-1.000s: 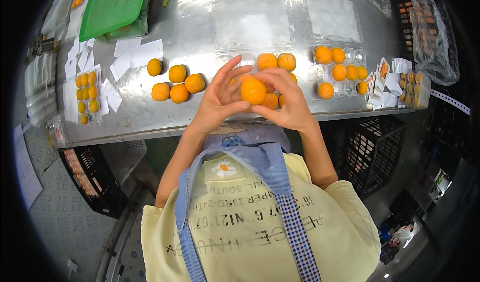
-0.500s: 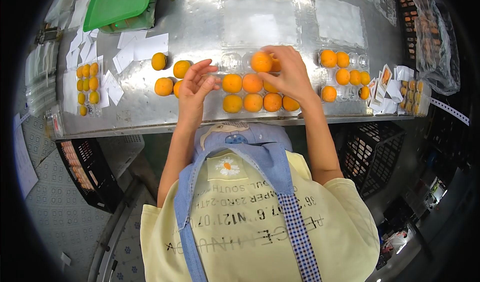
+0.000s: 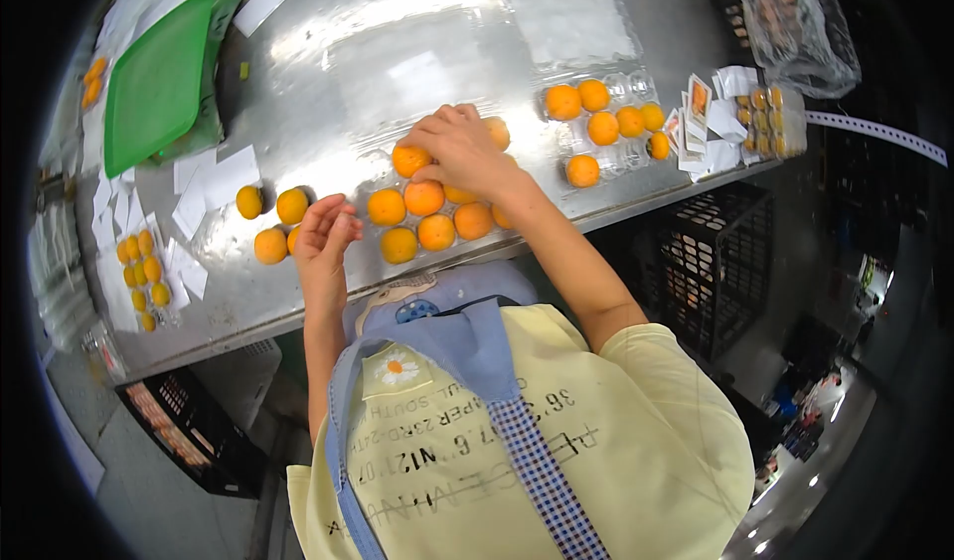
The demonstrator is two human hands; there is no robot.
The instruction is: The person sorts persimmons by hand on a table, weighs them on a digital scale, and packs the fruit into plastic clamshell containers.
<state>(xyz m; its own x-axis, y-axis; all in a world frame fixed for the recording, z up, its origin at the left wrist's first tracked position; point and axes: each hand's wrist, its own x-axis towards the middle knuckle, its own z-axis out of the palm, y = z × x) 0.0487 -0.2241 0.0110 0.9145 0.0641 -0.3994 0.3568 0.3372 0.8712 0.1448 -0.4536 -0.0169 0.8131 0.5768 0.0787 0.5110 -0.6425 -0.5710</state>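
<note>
Near the middle of the steel table, a clear plastic tray (image 3: pixel 373 177) with round cups holds two front rows of orange fruits (image 3: pixel 424 198). My right hand (image 3: pixel 465 155) reaches over the tray's back row, with its fingers and thumb closed around an orange fruit (image 3: pixel 409 160) at the left end. Another fruit (image 3: pixel 496 133) shows beyond this hand, while the palm hides part of the tray. My left hand (image 3: pixel 328 234) hovers left of the tray, fingers loosely curled and apart from the thumb, nothing seen in it. Several loose orange fruits (image 3: pixel 270 246) lie just beside it.
A partly filled tray (image 3: pixel 606 153) sits to the right, near picture cards (image 3: pixel 699 103) and a packed box (image 3: pixel 773 123). At left are a green lid (image 3: pixel 159 83), white paper slips (image 3: pixel 224 177) and smaller fruits (image 3: pixel 139 272). Black crates (image 3: pixel 715 262) stand below the table edge (image 3: pixel 238 333).
The head view has turned and shifted. My right hand has carried the orange fruit leftward and down to the left end of the tray's back row. My left hand stays beside the tray.
</note>
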